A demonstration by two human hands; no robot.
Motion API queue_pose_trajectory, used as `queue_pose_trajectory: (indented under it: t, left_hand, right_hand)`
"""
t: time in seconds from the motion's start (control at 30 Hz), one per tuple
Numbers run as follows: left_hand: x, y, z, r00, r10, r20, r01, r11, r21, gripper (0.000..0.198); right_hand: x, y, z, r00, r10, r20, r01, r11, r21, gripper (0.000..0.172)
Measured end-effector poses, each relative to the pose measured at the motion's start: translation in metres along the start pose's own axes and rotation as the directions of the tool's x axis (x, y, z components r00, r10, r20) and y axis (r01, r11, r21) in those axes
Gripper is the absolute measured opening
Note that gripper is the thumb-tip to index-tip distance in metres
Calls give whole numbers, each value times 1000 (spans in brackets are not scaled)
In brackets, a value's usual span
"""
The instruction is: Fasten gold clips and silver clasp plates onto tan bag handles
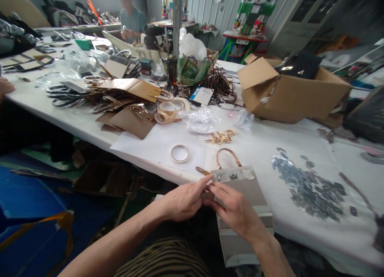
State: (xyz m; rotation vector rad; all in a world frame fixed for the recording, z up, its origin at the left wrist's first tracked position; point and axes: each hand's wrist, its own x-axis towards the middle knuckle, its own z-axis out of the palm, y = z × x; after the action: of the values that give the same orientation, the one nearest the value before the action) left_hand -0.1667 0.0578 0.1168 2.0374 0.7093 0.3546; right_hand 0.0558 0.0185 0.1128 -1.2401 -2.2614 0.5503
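Observation:
Both my hands meet at the left edge of a pale grey panel that hangs over the table's front edge. My left hand has its index finger stretched toward the panel's top corner. My right hand has its fingers bent together at the same corner; what they hold, if anything, is hidden. A small dark metal plate sits in the panel's top strip. Behind it lies a curved brown handle. A small tool with a metal tip rests just left of the panel.
On the white table are a tape ring, gold clasps, a heap of metal plates, stacked brown panels and a cardboard box. A person is at the back left.

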Motion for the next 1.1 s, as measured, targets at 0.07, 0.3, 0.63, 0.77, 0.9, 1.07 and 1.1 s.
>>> queue_pose_trajectory:
  t: [0.07,0.3,0.63,0.77,0.9,1.07,1.1]
  left_hand:
    - [0,2,0,999,-23,29,22,999,30,70]
    - [1,6,9,997,-64,-48,69,993,101,43]
    - [-3,5,1,979,-156,131,197,881,-429,31]
    - [-9,4,13,947,-267,178,318,703,-636,40]
    - [-13,11,14,988,-149,42,154,918,-366,38]
    - [-18,14,3,998,5,60,11,963,-268,41]
    - [-18,10,2,996,-49,75,73,932,-354,41]
  right_hand:
    - [-1,0,4,1000,9,30,-7,998,-62,14]
    - [-8,-11,-1,993,80,81,-64,981,-183,12]
    - [-30,-26,7,992,-33,-121,29,999,-33,12]
    - [-36,-31,4,975,-126,-183,120,992,-39,15]
    - [-34,-24,8,988,84,-126,-71,992,109,8]
    - [-41,-30,25,990,108,-93,-84,968,237,10]
    - [-45,-36,26,992,35,-122,-5,970,243,11]
